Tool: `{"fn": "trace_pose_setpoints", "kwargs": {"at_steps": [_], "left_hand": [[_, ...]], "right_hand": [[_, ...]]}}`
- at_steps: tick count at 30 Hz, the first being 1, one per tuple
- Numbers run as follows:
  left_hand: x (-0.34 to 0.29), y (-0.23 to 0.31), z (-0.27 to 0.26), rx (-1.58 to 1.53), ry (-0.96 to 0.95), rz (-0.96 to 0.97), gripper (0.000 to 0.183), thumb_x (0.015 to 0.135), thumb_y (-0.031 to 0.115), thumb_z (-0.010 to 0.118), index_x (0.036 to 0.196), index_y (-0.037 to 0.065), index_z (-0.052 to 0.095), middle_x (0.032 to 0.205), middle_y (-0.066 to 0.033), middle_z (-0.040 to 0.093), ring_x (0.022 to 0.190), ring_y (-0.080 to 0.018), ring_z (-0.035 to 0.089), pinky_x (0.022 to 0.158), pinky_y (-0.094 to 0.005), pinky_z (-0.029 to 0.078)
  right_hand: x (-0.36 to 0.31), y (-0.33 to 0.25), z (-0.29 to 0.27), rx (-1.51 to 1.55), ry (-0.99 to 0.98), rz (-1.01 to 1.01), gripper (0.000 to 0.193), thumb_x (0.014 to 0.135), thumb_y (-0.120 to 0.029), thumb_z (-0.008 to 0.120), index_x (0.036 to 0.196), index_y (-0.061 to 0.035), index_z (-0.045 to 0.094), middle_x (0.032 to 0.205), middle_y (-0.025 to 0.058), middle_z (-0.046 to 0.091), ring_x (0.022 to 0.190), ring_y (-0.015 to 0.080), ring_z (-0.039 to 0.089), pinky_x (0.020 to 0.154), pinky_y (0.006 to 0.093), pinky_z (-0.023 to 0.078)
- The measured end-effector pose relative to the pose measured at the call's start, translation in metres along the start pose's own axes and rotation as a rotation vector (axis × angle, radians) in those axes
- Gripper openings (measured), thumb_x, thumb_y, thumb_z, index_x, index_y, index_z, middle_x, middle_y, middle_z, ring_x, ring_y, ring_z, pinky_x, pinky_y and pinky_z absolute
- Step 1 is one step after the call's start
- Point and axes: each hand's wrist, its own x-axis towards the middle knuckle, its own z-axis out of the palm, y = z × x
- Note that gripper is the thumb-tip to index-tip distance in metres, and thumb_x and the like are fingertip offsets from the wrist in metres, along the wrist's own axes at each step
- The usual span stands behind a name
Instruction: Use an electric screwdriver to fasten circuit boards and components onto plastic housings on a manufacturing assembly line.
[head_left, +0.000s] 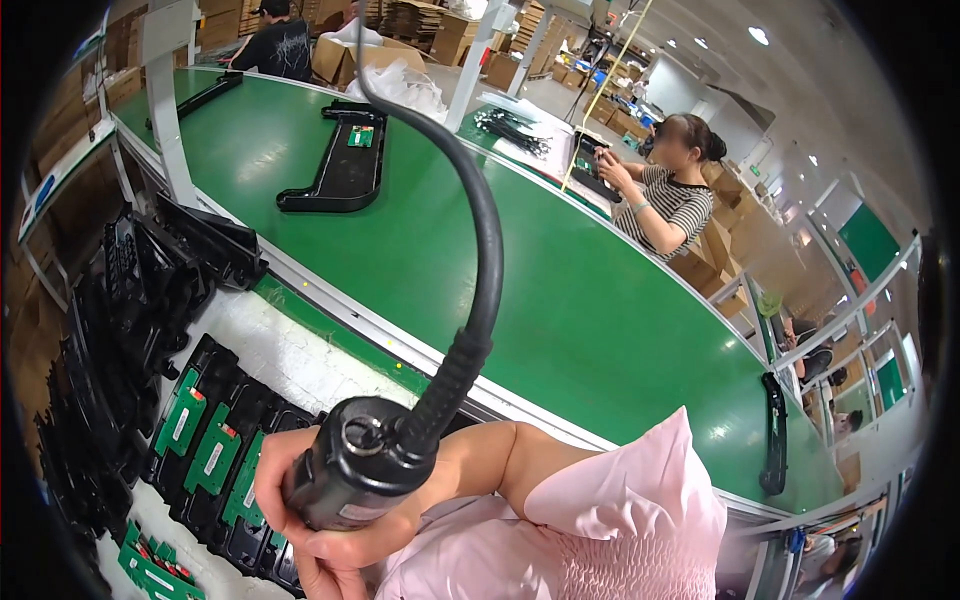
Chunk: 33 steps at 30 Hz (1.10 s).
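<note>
My right hand is wrapped round a black electric screwdriver with a metal hanging ring on its top end. A thick black cable leaves that end and rises to the upper edge. The screwdriver's tip is hidden beneath its body and my fingers. My right arm comes in from the right, in a pink sleeve. Left of and below the hand lie black plastic housings carrying green circuit boards, partly covered by the hand. My left hand cannot be made out.
More black housings are stacked at the left. Loose green boards lie lower left. Beyond runs a green conveyor belt, bearing a black housing and a narrow black part. Across it a person handles another housing.
</note>
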Motion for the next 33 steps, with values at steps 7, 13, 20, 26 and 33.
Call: {"fn": "trace_pose_setpoints", "kwargs": {"at_steps": [7, 13, 20, 26, 33], "left_hand": [[0.007, -0.014, 0.051, 0.433, 0.255, 0.056, 0.026, 0.089, 0.018, 0.048, 0.106, -0.002, 0.048, 0.094, -0.0113, 0.052, 0.08, -0.0164, 0.049, 0.069, -0.0219, 0.044], [0.01, -0.012, 0.084, -0.028, 0.377, -0.177, 0.025, 0.088, 0.017, 0.05, 0.106, 0.0, 0.049, 0.095, -0.0101, 0.054, 0.079, -0.0149, 0.051, 0.067, -0.0208, 0.045], [0.007, -0.014, 0.034, 0.273, 0.117, -0.164, 0.032, 0.085, 0.001, 0.041, 0.114, -0.013, 0.038, 0.117, -0.0248, 0.045, 0.113, -0.0331, 0.043, 0.101, -0.0359, 0.032], [0.012, -0.003, 0.022, 0.06, 0.173, -0.229, 0.029, 0.091, 0.011, 0.039, 0.112, -0.009, 0.042, 0.112, -0.0203, 0.05, 0.106, -0.0264, 0.051, 0.089, -0.0277, 0.044], [0.022, 0.004, 0.028, 0.095, 0.106, -0.236, 0.036, 0.093, 0.016, 0.034, 0.117, -0.01, 0.038, 0.108, -0.0208, 0.052, 0.1, -0.0266, 0.055, 0.088, -0.0309, 0.046]], "right_hand": [[-0.005, 0.005, 0.0, -0.007, 0.108, -0.141, 0.019, 0.062, -0.005, 0.057, 0.078, 0.0007, 0.049, 0.073, 0.0054, 0.05, 0.06, 0.0096, 0.047, 0.052, 0.0219, 0.038], [-0.001, 0.026, -0.006, 0.219, 0.204, -0.014, 0.018, 0.066, -0.001, 0.056, 0.081, 0.001, 0.047, 0.06, 0.0004, 0.049, 0.051, 0.0031, 0.046, 0.042, 0.0184, 0.034], [0.002, 0.009, -0.039, -0.148, 0.377, 0.052, 0.027, 0.065, 0.003, 0.055, 0.09, -0.0025, 0.047, 0.065, 0.0044, 0.048, 0.056, 0.0113, 0.048, 0.054, 0.0247, 0.042], [0.016, 0.041, -0.05, -0.148, 0.258, 0.024, 0.029, 0.069, -0.008, 0.041, 0.098, -0.0035, 0.045, 0.055, 0.001, 0.034, 0.046, 0.0112, 0.033, 0.053, 0.029, 0.034], [0.023, 0.055, -0.06, 0.147, 0.152, -0.057, 0.025, 0.067, 0.002, 0.046, 0.092, 0.0042, 0.043, 0.058, 0.0072, 0.047, 0.045, 0.0141, 0.041, 0.047, 0.028, 0.039]]}}
